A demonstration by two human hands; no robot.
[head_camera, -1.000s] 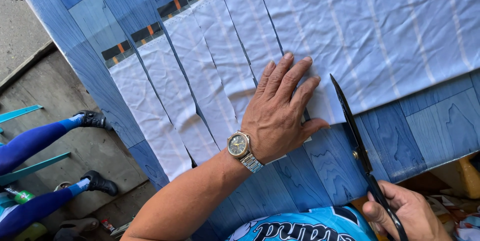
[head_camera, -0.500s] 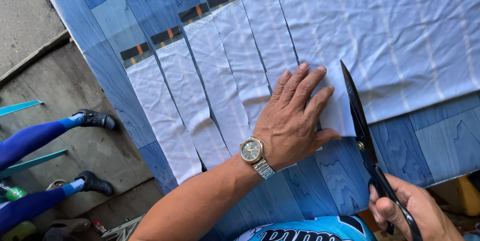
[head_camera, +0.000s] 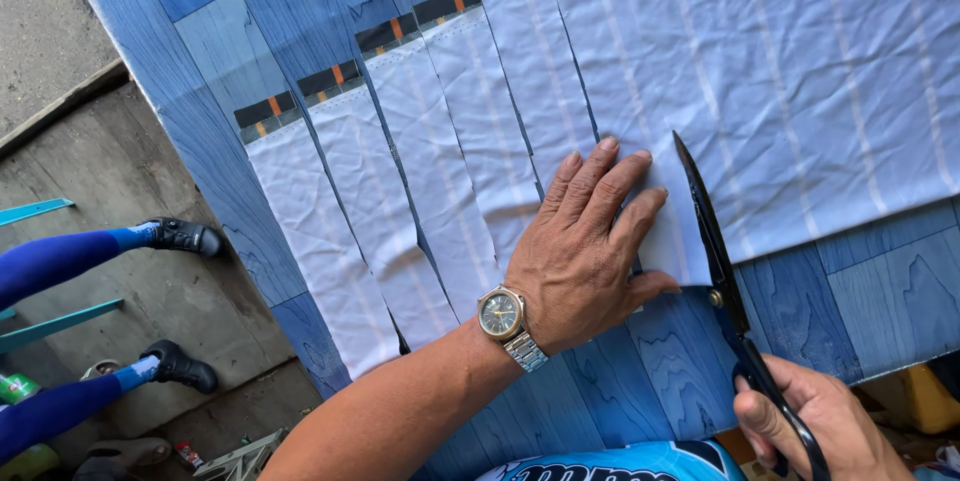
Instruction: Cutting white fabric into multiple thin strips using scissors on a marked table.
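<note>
A large sheet of white cloth (head_camera: 780, 91) lies on a table with a blue wood-grain covering (head_camera: 880, 291). Several long strips (head_camera: 440, 171) cut from it lie side by side to the left, each with a black and orange band at its far end. My left hand (head_camera: 590, 251), with a wristwatch (head_camera: 502, 316) on the wrist, presses flat on the cloth's near edge. My right hand (head_camera: 815, 421) grips black scissors (head_camera: 715, 241), whose blades run into the cloth just right of my left fingers.
At the left, below the table edge, another person's legs (head_camera: 60, 261) in blue leggings and black shoes rest on a concrete floor (head_camera: 130, 191). Teal bars (head_camera: 40, 326) and small litter lie near them. A yellow object (head_camera: 930, 396) sits under the table at right.
The scissors have advanced farther into the white cloth along the cut line. My left hand has stayed pressed on the cloth beside them.
</note>
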